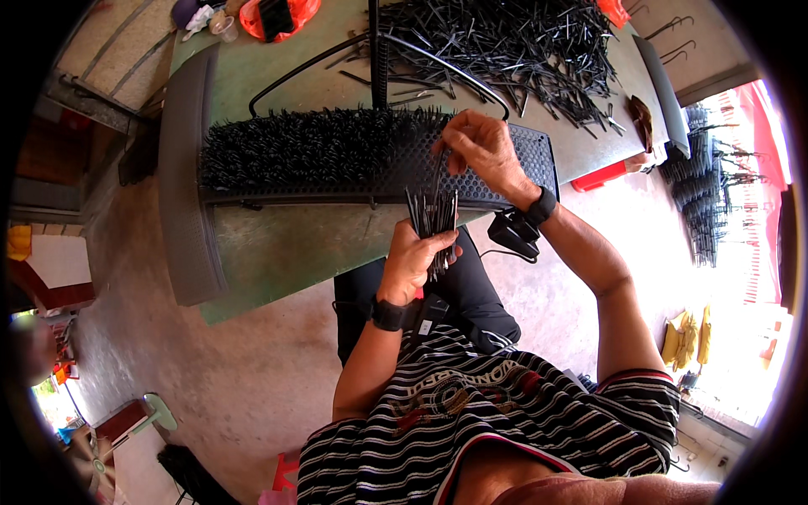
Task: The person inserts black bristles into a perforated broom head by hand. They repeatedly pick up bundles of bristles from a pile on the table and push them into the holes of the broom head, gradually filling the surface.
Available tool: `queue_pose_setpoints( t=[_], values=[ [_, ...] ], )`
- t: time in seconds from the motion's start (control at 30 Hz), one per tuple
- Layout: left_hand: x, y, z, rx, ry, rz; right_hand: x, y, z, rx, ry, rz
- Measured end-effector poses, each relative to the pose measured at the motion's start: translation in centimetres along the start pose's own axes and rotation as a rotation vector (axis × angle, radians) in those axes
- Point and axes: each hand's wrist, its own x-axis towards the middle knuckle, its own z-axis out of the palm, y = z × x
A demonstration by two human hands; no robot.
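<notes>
A long black perforated panel lies across the table, and dense black bristle-like tips cover its left and middle part. The bare holes show toward its right end. In my left hand is a bundle of thin black strips, closed in the fingers and held upright just in front of the panel. Above the bare part of the panel, my right hand pinches one thin black strip. I cannot tell whether that strip is in a hole.
A big heap of loose black strips covers the table's far right. Curved black rods and an upright post rise behind the panel. An orange-red bag sits far left. A dark box-shaped device with a cable is below my right wrist.
</notes>
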Motion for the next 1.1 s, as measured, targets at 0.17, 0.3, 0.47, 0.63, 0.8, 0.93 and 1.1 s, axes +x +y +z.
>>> queue_pose_setpoints(
  t=[0.17, 0.3, 0.47, 0.63, 0.8, 0.93, 1.1],
  values=[
    [-0.1, -0.2, -0.4, -0.032, 0.026, 0.033, 0.8, -1.0, -0.3, -0.033, 0.300, -0.218],
    [-0.1, -0.1, -0.3, -0.108, 0.065, 0.046, 1.7, 0.3, -0.5, -0.235, 0.371, -0.380],
    [-0.1, 0.1, -0.6, -0.148, 0.088, 0.039, 2.1, 1.1, -0.8, -0.453, 0.354, -0.504],
    [0.0, 0.2, -0.7, -0.165, 0.094, 0.041, 2.6, 1.9, -0.9, -0.584, 0.306, -0.503],
    [0.0, 0.5, -0.4, -0.143, 0.135, 0.025, 3.3, 1.6, -1.1, -0.920, 0.133, -0.636],
    [0.0, 0.6, -0.3, -0.132, 0.154, 0.015, 2.7, 0.5, -0.8, -1.086, 0.071, -0.605],
    [0.0, 0.9, -0.1, -0.128, 0.072, 0.016, 0.5, -1.1, 0.4, -0.686, -0.257, -0.204]
  ],
)
